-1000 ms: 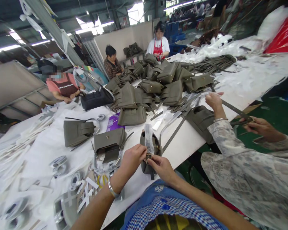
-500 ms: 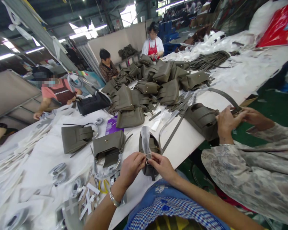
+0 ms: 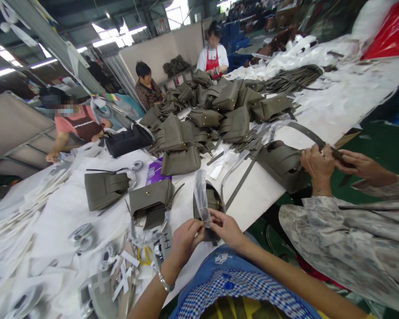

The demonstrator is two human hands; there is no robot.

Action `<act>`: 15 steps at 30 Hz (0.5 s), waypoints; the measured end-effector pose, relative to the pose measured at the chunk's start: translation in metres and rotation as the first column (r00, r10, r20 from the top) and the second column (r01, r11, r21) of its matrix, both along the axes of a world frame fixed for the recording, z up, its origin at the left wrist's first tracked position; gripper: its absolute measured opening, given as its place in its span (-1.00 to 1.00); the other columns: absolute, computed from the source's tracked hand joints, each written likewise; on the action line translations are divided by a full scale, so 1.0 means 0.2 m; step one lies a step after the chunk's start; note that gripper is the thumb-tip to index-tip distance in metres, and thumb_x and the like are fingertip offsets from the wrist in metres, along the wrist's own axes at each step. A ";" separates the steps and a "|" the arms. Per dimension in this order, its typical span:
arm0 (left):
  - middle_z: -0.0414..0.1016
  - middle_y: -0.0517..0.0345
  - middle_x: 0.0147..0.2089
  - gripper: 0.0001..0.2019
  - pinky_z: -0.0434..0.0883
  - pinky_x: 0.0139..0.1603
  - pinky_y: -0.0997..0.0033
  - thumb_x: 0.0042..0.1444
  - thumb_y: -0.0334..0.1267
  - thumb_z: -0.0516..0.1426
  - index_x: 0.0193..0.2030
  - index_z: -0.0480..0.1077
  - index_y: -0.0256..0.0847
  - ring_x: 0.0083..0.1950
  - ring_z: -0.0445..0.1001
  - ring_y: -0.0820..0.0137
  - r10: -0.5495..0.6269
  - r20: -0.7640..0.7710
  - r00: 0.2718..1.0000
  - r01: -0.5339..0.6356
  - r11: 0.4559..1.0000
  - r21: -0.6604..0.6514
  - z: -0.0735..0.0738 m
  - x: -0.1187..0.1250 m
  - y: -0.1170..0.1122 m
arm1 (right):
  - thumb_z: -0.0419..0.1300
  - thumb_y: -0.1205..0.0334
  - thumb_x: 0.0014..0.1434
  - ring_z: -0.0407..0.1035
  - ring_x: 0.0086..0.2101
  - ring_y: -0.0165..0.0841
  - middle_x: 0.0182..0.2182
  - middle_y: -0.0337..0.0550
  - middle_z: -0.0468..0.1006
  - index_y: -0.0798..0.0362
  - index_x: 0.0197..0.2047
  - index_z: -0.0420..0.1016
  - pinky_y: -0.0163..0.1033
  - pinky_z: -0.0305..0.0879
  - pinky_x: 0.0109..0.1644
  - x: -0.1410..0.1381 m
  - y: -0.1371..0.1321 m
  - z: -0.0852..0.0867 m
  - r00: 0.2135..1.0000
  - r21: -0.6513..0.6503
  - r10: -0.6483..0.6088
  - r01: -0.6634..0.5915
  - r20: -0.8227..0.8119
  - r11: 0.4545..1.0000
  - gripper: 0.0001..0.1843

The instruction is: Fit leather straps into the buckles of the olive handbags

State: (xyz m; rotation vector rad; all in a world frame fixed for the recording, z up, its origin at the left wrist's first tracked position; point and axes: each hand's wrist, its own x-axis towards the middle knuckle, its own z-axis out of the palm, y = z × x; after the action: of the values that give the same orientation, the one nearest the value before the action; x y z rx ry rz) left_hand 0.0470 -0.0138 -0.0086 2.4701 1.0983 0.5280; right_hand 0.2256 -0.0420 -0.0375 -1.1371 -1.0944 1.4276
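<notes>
A small olive-green handbag (image 3: 214,199) stands at the table's front edge, right before me. A clear plastic strip (image 3: 200,192) rises in front of it, partly covering it. My right hand (image 3: 228,230) pinches the strip near its lower end. My left hand (image 3: 186,239) is closed, thumb against fingers, just left of and below that end; what lies between its fingertips is hidden. Left of my hands lies an olive bag with a flap and gold stud (image 3: 151,198), its strap partly in clear plastic. Another olive bag (image 3: 104,190) lies farther left.
Olive bags (image 3: 213,117) are heaped mid-table, with cut straps (image 3: 289,82) behind. Tape rolls (image 3: 81,237) and white strips (image 3: 124,268) lie at left. At right, a co-worker's hands (image 3: 319,166) hold the strap of an olive bag (image 3: 281,166). Other people sit across the table.
My left hand has moved slightly down and away from my right hand, which keeps its pinch on the plastic strip. The co-worker's hands at right have shifted along the strap.
</notes>
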 end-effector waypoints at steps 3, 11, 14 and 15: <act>0.50 0.10 -0.25 -0.88 0.42 -0.18 0.42 0.23 -0.28 0.06 -0.20 0.42 -0.19 -0.23 0.47 0.39 0.120 0.133 0.984 -0.093 0.976 -0.196 -0.02 -0.02 0.03 | 0.26 0.31 0.06 0.42 0.00 -0.17 0.01 -0.12 0.54 -0.03 0.14 0.42 0.00 0.27 0.16 0.04 -0.01 -0.06 0.974 0.088 0.087 -0.107 0.207 0.990 -0.47; 0.49 0.02 -0.03 -0.69 0.49 -0.09 0.30 0.14 -0.24 0.17 0.04 0.37 -0.17 -0.06 0.49 0.31 0.303 0.242 0.922 -0.178 0.884 -0.432 -0.21 0.00 -0.04 | 0.26 0.31 0.11 0.39 0.01 -0.19 -0.09 -0.11 0.60 -0.05 -0.05 0.55 -0.01 0.15 0.20 0.12 0.03 -0.20 0.741 0.235 0.053 -0.279 0.669 0.931 -0.70; 0.46 0.00 -0.01 -0.69 0.46 -0.04 0.22 0.08 -0.27 0.21 -0.01 0.39 -0.17 -0.02 0.45 0.26 0.364 0.250 0.897 -0.284 0.909 -0.304 -0.25 0.01 -0.07 | 0.16 0.29 0.21 0.46 -0.15 -0.28 -0.19 -0.16 0.63 -0.06 -0.11 0.57 -0.10 0.21 0.12 0.10 0.08 -0.21 0.717 0.191 0.086 -0.296 0.691 0.936 -0.78; 0.46 0.00 -0.04 -0.74 0.47 -0.07 0.23 0.10 -0.27 0.20 -0.05 0.40 -0.18 -0.03 0.45 0.26 0.403 0.254 0.879 -0.330 0.900 -0.284 -0.26 0.01 -0.08 | 0.14 0.28 0.21 0.46 -0.16 -0.29 -0.20 -0.17 0.63 -0.06 -0.12 0.57 -0.15 0.24 0.07 0.10 0.09 -0.21 0.718 0.172 0.094 -0.289 0.689 0.942 -0.78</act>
State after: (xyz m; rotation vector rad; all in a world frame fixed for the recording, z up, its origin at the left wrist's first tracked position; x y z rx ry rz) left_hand 0.0487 -0.0289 -0.0598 1.9007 1.4143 0.8135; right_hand 0.2446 -0.0235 -0.0792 -1.4105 -1.9135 0.9614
